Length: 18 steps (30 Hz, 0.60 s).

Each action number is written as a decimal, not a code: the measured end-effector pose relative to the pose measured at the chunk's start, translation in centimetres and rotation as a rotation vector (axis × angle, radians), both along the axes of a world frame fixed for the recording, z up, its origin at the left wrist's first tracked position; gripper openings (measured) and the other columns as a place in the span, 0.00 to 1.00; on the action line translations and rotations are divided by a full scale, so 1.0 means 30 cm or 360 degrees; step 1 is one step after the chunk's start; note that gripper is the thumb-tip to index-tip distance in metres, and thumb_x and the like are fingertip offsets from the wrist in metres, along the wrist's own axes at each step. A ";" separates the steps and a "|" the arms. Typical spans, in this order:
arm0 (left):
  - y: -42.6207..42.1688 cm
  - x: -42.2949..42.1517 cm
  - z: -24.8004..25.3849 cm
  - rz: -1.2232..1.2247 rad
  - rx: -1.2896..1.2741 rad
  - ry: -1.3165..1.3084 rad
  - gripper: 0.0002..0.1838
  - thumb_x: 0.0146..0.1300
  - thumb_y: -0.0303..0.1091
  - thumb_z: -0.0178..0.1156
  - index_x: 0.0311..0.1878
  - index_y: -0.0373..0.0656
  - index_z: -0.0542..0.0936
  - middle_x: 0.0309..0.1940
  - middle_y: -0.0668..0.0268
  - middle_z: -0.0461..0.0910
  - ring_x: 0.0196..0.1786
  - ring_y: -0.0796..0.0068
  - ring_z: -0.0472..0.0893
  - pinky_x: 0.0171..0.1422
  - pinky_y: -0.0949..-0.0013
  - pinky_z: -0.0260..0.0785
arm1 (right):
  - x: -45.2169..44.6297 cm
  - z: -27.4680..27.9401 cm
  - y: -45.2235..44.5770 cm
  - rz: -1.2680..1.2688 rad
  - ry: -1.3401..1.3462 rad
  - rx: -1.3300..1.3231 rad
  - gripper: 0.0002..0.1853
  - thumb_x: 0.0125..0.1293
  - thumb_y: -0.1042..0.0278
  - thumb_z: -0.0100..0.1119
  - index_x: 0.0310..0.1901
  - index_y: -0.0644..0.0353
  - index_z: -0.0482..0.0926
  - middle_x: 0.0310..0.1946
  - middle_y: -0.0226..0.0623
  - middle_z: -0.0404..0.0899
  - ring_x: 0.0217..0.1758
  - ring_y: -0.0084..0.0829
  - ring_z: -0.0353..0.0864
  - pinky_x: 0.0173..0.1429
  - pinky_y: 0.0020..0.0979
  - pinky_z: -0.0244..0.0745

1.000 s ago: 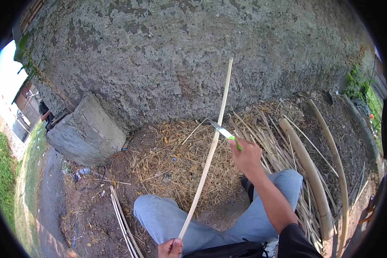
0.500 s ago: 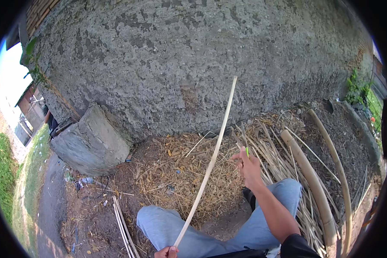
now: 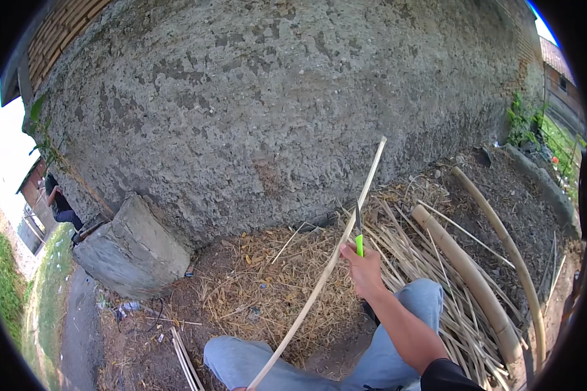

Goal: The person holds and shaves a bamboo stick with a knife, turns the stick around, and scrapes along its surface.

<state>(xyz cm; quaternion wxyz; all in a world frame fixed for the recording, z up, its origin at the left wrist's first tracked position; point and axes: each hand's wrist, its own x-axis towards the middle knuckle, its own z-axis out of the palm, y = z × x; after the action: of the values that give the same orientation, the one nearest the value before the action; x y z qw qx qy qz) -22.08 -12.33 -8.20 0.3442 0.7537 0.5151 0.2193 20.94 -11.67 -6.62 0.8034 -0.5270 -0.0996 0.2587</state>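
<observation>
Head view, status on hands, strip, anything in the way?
Right hand gripping knife, against strip. Left hand mostly out of frame. Strip slants upward past left knee; no visible obstruction.

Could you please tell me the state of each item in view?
Knife: unsheathed, blade up, gripped in the right hand
Pale strip: slanting, slightly bowed
Thin strips: loosely heaped
Thick bamboo piece: lying on the ground
Long pole: curved, lying flat
Wall: rough, patchy
</observation>
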 end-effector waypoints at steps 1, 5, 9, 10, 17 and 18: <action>0.025 0.004 0.016 -0.0009 0.0078 0.0105 0.11 0.64 0.36 0.64 0.36 0.35 0.82 0.15 0.63 0.70 0.22 0.77 0.65 0.27 0.65 0.61 | 0.005 0.004 -0.004 -0.0023 0.0008 -0.0024 0.14 0.66 0.62 0.70 0.44 0.66 0.82 0.19 0.22 0.71 0.14 0.12 0.57 0.17 0.23 0.47; 0.136 0.031 0.056 -0.0081 0.0522 0.0366 0.11 0.62 0.38 0.66 0.41 0.40 0.85 0.18 0.60 0.73 0.22 0.76 0.69 0.30 0.63 0.66 | 0.027 0.031 -0.020 -0.0118 0.0085 -0.0063 0.15 0.65 0.64 0.70 0.45 0.66 0.81 0.22 0.25 0.75 0.14 0.13 0.58 0.18 0.22 0.49; 0.323 0.100 0.087 -0.0183 0.0952 0.0235 0.12 0.65 0.37 0.66 0.44 0.38 0.86 0.21 0.60 0.78 0.22 0.73 0.73 0.30 0.67 0.67 | 0.091 0.072 -0.054 -0.0195 0.0185 0.0033 0.15 0.64 0.63 0.71 0.45 0.64 0.80 0.22 0.23 0.73 0.14 0.10 0.56 0.18 0.22 0.46; 0.377 0.133 0.106 -0.0240 0.0985 0.0212 0.13 0.65 0.37 0.67 0.42 0.36 0.85 0.23 0.60 0.82 0.21 0.71 0.74 0.29 0.70 0.66 | 0.111 0.098 -0.061 -0.0222 0.0172 0.0118 0.15 0.64 0.63 0.71 0.46 0.63 0.80 0.24 0.24 0.74 0.14 0.09 0.56 0.18 0.21 0.46; 0.686 0.514 0.288 -0.0113 0.1255 0.0110 0.17 0.59 0.47 0.71 0.44 0.46 0.85 0.40 0.67 0.85 0.56 0.64 0.76 0.70 0.50 0.54 | 0.280 0.131 -0.080 -0.0572 -0.0053 0.0296 0.13 0.67 0.59 0.70 0.39 0.59 0.80 0.26 0.25 0.75 0.16 0.11 0.56 0.19 0.22 0.47; 0.720 0.558 0.272 -0.0107 0.1293 0.0155 0.18 0.61 0.46 0.70 0.50 0.47 0.83 0.46 0.66 0.83 0.59 0.63 0.74 0.71 0.48 0.51 | 0.307 0.100 -0.081 -0.0662 -0.0006 0.0322 0.13 0.68 0.59 0.69 0.40 0.59 0.79 0.26 0.25 0.76 0.17 0.11 0.56 0.19 0.22 0.48</action>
<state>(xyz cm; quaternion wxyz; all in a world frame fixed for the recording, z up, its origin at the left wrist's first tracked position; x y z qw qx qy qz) -5.35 9.28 -0.03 0.0009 0.8543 0.3773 0.3576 30.16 -14.11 -3.62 0.8879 -0.4535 -0.0157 0.0752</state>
